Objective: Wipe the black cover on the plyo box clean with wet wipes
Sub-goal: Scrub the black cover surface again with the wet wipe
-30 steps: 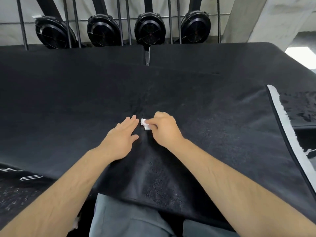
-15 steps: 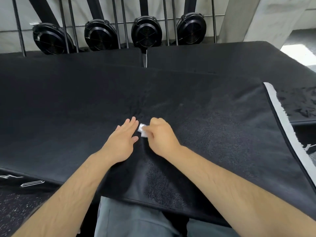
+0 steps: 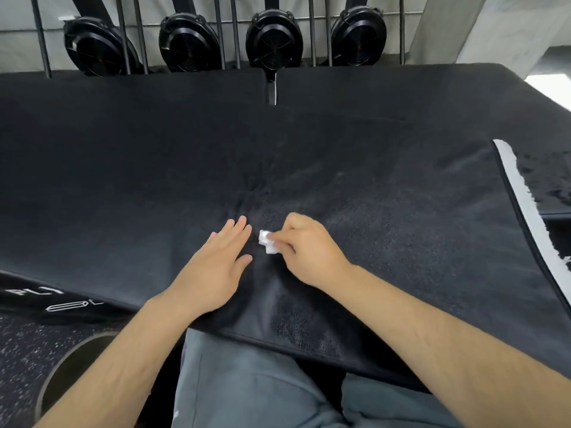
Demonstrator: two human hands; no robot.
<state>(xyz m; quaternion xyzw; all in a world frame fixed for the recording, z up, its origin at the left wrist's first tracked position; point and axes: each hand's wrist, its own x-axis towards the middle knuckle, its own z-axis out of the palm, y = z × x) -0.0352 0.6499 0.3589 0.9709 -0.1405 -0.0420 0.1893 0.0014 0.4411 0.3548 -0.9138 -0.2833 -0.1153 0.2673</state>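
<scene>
Floor (image 3: 15, 350) with pale speckles filled the lower left corner of the frame, and a dark curved ring (image 3: 58, 362) showed on it. Just above, at the left edge, the side of the box (image 3: 27, 307) carried white lettering (image 3: 37, 292). The cover (image 3: 123, 180), black and with a towel-like surface, was spread over the box top and took almost the whole middle of the frame; its near edge hung over the box in the lower centre. Along the top of the frame four round black fans (image 3: 99, 47) stood in a row behind thin upright bars (image 3: 40, 35).

Slightly left of centre the left hand (image 3: 213, 273) lay flat on the cover, palm down, its fingers (image 3: 228, 239) straight and close together, the thumb pointing to the right; it was grasping nothing. Just right of its fingertips was the wipe (image 3: 266, 242), a small crumpled white piece, touching the cover. The right hand (image 3: 309, 251), a little blurred, was at the centre, its fingers curled, and it pinched the wipe between thumb and fingertips. Both forearms (image 3: 123, 350), bare, ran down to the lower corners. Between them, at the bottom centre, grey trousers (image 3: 247, 390) were visible.

At the right side a white band (image 3: 531, 217) ran along the edge of the cover. A pale pillar (image 3: 463, 26) stood in the upper right.
</scene>
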